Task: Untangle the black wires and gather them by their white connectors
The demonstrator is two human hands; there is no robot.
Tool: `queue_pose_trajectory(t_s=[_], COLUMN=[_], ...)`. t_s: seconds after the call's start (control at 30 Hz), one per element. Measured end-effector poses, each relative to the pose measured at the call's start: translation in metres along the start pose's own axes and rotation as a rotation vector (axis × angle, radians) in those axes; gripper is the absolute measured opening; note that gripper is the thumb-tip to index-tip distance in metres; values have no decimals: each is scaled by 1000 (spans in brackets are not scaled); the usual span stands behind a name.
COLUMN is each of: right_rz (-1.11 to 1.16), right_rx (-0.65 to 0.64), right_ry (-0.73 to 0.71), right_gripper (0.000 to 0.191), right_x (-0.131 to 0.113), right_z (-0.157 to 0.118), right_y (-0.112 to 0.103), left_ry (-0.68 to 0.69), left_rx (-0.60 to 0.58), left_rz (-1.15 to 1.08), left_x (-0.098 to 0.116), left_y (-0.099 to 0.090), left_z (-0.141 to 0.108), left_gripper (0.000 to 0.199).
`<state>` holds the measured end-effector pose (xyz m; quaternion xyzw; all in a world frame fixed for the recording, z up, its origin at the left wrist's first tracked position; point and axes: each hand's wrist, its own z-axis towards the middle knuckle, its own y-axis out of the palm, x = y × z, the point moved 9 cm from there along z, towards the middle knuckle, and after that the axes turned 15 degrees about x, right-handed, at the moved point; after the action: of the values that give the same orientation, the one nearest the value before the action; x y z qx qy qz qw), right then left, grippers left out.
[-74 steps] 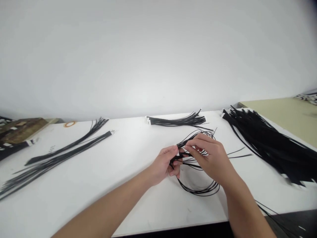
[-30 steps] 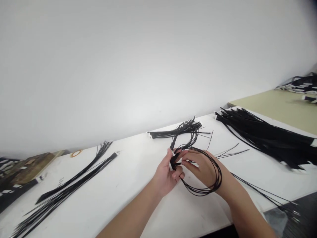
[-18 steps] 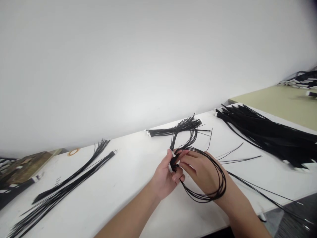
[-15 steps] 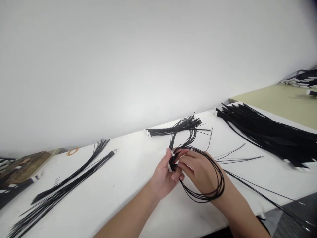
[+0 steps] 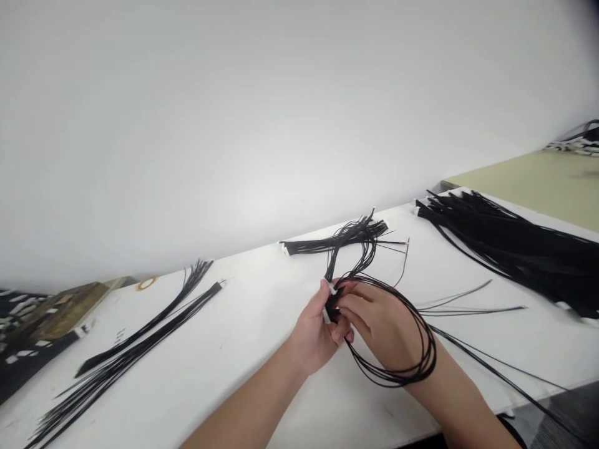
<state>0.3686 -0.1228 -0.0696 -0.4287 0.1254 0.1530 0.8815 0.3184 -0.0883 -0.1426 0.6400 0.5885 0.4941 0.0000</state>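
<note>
I have the left hand (image 5: 314, 333) clasping the black bundle (image 5: 332, 303), right hand (image 5: 384, 321) pinching it; hasty withdrawal could snag the wire loop (image 5: 423, 369) at four o'clock.

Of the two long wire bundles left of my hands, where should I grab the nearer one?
Probably by its black sleeve near the far right end, pinching from above and the right. There the wires run together in a narrow strip; toward the near left end they fan out, and the other bundle lies along its left.
</note>
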Motion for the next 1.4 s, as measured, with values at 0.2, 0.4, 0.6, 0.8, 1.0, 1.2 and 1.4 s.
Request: queue_pose_trajectory(t_s=[0.2,0.4,0.6,0.8,1.0,1.2,1.4], right_rz=[40,29,-9,-89,-85,-141,-217], right_rx=[-15,17,4,70,114,105,171], right_ry=[28,49,11,-47,-63,-83,-137], right_gripper=[17,21,20,20,20,18,18], right_x=[-2,-10,-16,-20,-22,-24,-31], right_z=[-1,3,6,5,2,6,8], right_y=[1,-8,-7,-8,-11,-12,-17], left_ry=[-17,-14,-30,-33,-43,-16,-33], left_rx=[25,70,61,51,31,25,46], left_rz=[14,33,57,80,80,68,48], left_x=[-2,-3,-5,-7,-7,-3,-3], left_y=[0,-4,-4,-6,-3,0,0], left_z=[-1,0,-1,0,-2,-3,-3], left_gripper=[47,50,54,58,59,56,48])
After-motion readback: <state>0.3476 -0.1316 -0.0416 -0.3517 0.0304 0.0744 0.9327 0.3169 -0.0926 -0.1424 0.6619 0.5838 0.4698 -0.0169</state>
